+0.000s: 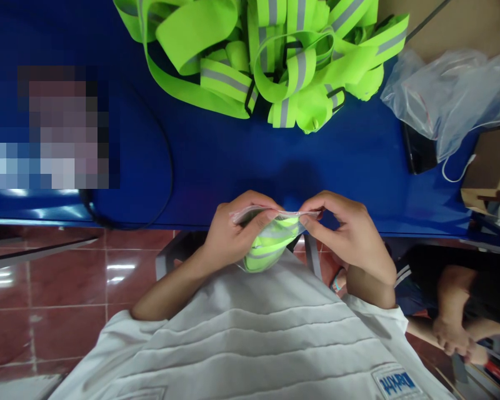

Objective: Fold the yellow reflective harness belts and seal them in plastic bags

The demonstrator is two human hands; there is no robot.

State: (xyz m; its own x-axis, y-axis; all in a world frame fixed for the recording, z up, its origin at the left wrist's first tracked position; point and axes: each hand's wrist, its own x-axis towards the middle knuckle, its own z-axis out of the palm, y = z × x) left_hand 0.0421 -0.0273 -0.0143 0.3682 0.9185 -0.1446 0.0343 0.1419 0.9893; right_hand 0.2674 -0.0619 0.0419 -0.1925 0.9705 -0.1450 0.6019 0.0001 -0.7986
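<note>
Between my two hands, just off the table's front edge, hangs a clear zip-lock bag [270,213] by its top strip. Inside it is a folded neon-green reflective band [263,254] with grey stripes. My left hand [237,230] pinches the bag's rim between thumb and fingers on the left. On the right, my right hand [345,225] pinches the other end of the strip with thumb and forefinger. Beyond my hands, a heap of neon-green reflective straps [291,66] with grey stripes and black buckles lies on the blue table [208,166].
A crumpled clear plastic bag [450,94], a black phone [419,147], a white cable [458,172] and a cardboard box [489,164] are at the right. A black cable [170,161] loops at the left, beside a blurred patch. Another person's hands [454,336] are at the lower right.
</note>
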